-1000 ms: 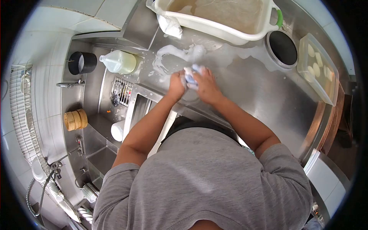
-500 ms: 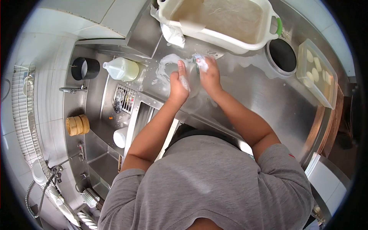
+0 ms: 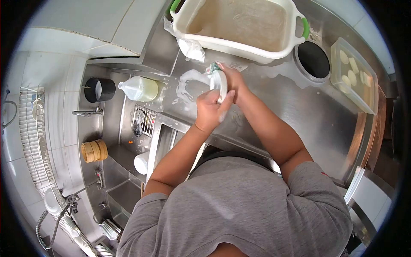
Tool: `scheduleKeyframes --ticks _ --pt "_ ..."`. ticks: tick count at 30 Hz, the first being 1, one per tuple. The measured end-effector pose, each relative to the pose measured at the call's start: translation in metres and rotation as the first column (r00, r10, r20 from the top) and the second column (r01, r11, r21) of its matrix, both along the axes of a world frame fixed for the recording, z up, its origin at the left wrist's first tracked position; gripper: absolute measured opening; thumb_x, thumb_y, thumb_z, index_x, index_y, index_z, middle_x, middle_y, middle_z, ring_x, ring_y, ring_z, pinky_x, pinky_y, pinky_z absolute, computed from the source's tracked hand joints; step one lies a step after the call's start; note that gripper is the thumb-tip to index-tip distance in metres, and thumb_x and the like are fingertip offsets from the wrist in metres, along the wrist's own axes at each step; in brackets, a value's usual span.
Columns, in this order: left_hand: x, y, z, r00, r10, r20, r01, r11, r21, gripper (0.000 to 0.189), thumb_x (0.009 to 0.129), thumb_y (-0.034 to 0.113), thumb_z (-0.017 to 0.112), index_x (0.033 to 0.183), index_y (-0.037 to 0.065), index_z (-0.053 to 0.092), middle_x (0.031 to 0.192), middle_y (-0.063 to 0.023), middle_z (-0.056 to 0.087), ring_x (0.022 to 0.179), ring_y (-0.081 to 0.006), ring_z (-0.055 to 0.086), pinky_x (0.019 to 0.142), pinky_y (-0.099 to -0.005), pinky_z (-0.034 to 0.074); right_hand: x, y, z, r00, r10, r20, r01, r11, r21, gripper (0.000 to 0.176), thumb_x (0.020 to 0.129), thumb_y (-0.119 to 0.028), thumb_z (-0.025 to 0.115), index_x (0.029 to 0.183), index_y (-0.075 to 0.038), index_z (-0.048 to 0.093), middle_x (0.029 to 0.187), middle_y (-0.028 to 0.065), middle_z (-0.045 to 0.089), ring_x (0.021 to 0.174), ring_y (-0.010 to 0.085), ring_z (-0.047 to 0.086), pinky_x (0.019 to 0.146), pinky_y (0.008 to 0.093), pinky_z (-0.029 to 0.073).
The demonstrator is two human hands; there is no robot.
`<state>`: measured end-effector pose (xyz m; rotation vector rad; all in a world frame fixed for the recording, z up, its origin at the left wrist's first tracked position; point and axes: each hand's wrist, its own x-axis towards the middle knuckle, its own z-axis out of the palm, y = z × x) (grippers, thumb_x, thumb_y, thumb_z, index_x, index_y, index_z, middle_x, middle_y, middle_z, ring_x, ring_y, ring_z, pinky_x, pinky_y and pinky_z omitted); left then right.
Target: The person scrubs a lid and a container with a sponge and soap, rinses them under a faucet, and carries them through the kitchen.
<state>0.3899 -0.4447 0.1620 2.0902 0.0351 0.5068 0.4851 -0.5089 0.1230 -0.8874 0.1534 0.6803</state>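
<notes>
In the head view, the fingers of the left hand point(image 3: 209, 109) grip the near end of a white dish point(image 3: 219, 83), seen almost edge-on between the palms. The fingers of the right hand point(image 3: 234, 80) clasp a green-and-white cloth point(image 3: 213, 67) at the dish's far end. The dish is above the table point(image 3: 299, 115).

Just beyond the fingers, a big white tub point(image 3: 244, 48) blocks the way forward, with a crumpled white bag point(image 3: 191, 50) against its left corner. Foam point(image 3: 183, 88) lies just left of the fingers; farther left stand a jug point(image 3: 139, 88), a black pot point(image 3: 99, 89) and a bamboo steamer point(image 3: 94, 150). A dark round piece point(image 3: 314, 62) with a pale rim sits forward and right.

The table's near edge runs between fingers and body. Bare metal spreads right of the fingers as far as a wooden strip point(image 3: 357, 137), giving the widest free room.

The tub holds cloudy, brownish liquid, and the jug some pale yellow-green liquid. Well right of the fingers, a clear box point(image 3: 371, 96) contains pale oval pieces point(image 3: 352, 77) in liquid. The pot's contents are hard to make out.
</notes>
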Motion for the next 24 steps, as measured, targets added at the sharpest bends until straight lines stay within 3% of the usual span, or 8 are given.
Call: scheduleKeyframes --ticks 1,7,11,13,14,20,23,24 --pt "0.001 0.0 0.002 0.995 -0.067 0.08 0.054 0.986 0.156 0.031 0.08 0.015 0.07 0.059 0.001 0.053 0.05 -0.0024 0.044 0.045 -0.0117 0.039 0.044 -0.029 0.033 0.002 -0.002 -0.003 0.99 0.128 -0.055 -0.126 0.992 0.027 0.026 0.091 -0.027 0.048 0.092 -0.005 0.062 0.081 0.0051 0.061 0.068 0.0142 0.056 0.062 0.0276 0.045" --pt "0.004 0.006 -0.006 0.982 -0.05 0.185 0.026 0.992 0.127 0.028 0.078 0.01 0.07 0.058 0.003 0.053 0.05 -0.0062 0.044 0.043 -0.0149 0.041 0.044 -0.0291 0.033 -0.001 0.006 -0.034 0.989 0.149 0.013 -0.148 0.967 0.205 0.025 0.091 -0.026 0.043 0.092 -0.01 0.061 0.075 0.0047 0.06 0.062 0.0154 0.058 0.056 0.0317 0.049" --pt "0.026 0.021 -0.011 0.942 0.003 0.337 -0.092 0.964 0.248 0.023 0.08 0.01 0.069 0.062 0.002 0.056 0.052 -0.0016 0.048 0.046 -0.009 0.042 0.044 -0.0267 0.034 -0.042 0.018 -0.033 0.922 0.286 -0.26 -0.16 0.895 0.417 0.027 0.094 -0.031 0.046 0.106 -0.009 0.058 0.09 0.0049 0.063 0.077 0.0171 0.063 0.068 0.0346 0.053" --pt "0.036 0.034 -0.008 0.972 0.23 -0.045 -0.22 0.828 -0.516 0.022 0.08 0.011 0.069 0.063 0.002 0.059 0.052 -0.0024 0.054 0.046 -0.0097 0.048 0.045 -0.0277 0.038 -0.055 0.022 -0.03 0.866 0.295 -0.405 -0.052 0.857 0.514 0.031 0.095 -0.033 0.047 0.112 -0.009 0.056 0.098 0.0053 0.064 0.084 0.0177 0.064 0.074 0.0352 0.053" --pt "0.033 0.041 -0.018 0.967 0.252 -0.037 -0.25 0.911 -0.329 0.022 0.082 0.013 0.068 0.067 0.001 0.06 0.056 0.0017 0.055 0.052 -0.0052 0.047 0.048 -0.0251 0.039 -0.051 0.023 -0.037 0.893 0.278 -0.355 -0.088 0.88 0.467 0.034 0.095 -0.034 0.047 0.118 -0.009 0.054 0.104 0.0053 0.063 0.09 0.0181 0.063 0.078 0.0357 0.052" --pt "0.01 0.033 -0.02 0.984 0.029 -0.177 -0.116 0.857 -0.502 0.026 0.078 0.008 0.072 0.1 -0.001 0.063 0.091 -0.0065 0.066 0.078 -0.0114 0.06 0.07 -0.0239 0.047 -0.004 -0.006 -0.08 0.962 0.198 -0.186 -0.113 0.913 0.391 0.033 0.092 -0.028 0.053 0.119 -0.009 0.056 0.11 0.0064 0.062 0.097 0.0172 0.061 0.083 0.0349 0.051" --pt "0.015 0.047 0.009 0.965 -0.022 -0.261 -0.163 0.73 -0.663 0.039 0.075 0.009 0.073 0.108 -0.002 0.055 0.089 -0.0079 0.065 0.08 -0.0155 0.063 0.075 -0.0274 0.05 0.016 -0.045 -0.042 0.973 0.219 -0.076 -0.212 0.973 0.088 0.038 0.084 -0.028 0.065 0.113 -0.005 0.06 0.103 0.0074 0.065 0.096 0.0179 0.061 0.081 0.0322 0.05" --pt "0.019 0.065 0.011 0.949 -0.113 -0.293 -0.149 0.658 -0.738 0.049 0.074 0.009 0.074 0.114 -0.001 0.048 0.094 -0.0092 0.064 0.084 -0.0174 0.063 0.075 -0.0302 0.051 0.028 -0.055 -0.036 0.891 0.388 0.236 -0.348 0.917 -0.197 0.043 0.078 -0.028 0.07 0.111 -0.003 0.061 0.101 0.0083 0.065 0.094 0.0192 0.061 0.08 0.0315 0.049"
